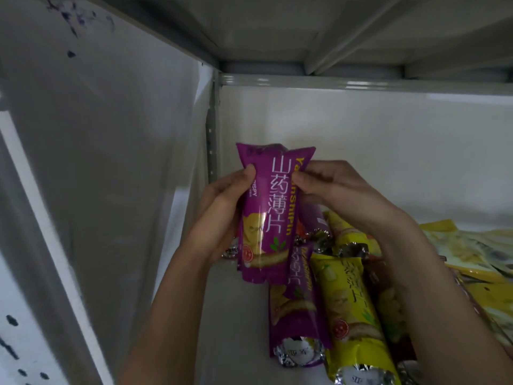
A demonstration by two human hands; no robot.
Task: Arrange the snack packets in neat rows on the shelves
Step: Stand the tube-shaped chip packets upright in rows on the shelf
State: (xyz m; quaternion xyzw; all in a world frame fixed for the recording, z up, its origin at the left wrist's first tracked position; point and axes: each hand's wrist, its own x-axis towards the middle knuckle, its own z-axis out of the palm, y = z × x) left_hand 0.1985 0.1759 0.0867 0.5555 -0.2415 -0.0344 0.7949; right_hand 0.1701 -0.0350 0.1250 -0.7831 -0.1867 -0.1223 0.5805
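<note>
I hold the purple packet (266, 215) upright above the shelf (236, 315), my left hand (222, 207) curled round its left edge, my right hand (333, 190) pinching its right edge. Below it lie another purple pack (299, 323) and yellow packs (352, 315); bare shelf lies left, toward the side wall (111, 162).

Single head view, close, facing forward into the shelf (238, 315) corner.

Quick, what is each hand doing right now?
Left hand: holds the upright purple packet by its left edge.
Right hand: pinches the same packet's right edge.
</note>
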